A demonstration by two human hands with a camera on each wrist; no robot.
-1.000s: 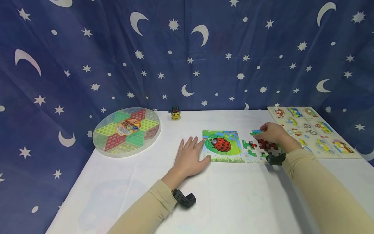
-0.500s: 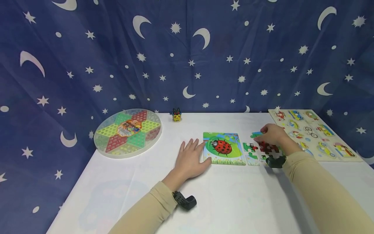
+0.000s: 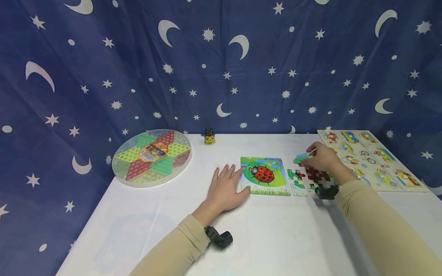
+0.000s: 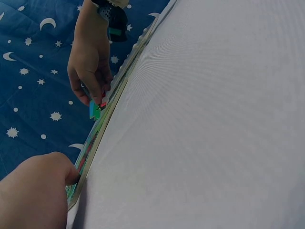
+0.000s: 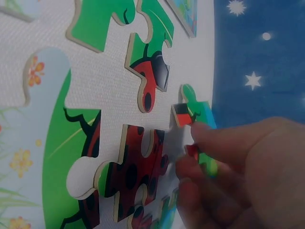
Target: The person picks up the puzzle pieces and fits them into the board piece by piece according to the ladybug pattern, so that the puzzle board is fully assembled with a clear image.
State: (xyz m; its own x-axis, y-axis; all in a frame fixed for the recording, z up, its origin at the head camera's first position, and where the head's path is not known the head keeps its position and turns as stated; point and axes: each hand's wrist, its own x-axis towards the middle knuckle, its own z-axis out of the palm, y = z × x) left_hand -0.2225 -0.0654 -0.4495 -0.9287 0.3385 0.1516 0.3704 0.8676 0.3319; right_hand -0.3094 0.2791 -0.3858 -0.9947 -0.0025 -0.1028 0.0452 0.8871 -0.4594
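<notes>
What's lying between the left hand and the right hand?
The ladybug picture board, nearer the left hand, then loose jigsaw pieces near the right hand, as the head view shows.

Tan sleeves (image 3: 386, 226) (softly creased) end beside black, rounded wrist-worn devices (image 3: 226, 240).

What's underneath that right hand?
Jigsaw pieces, some red with black spots, lie on the white tabletop beneath and beside the right hand, which pinches another piece. In the head view, the hand and wrist camera cover parts of them.
</notes>
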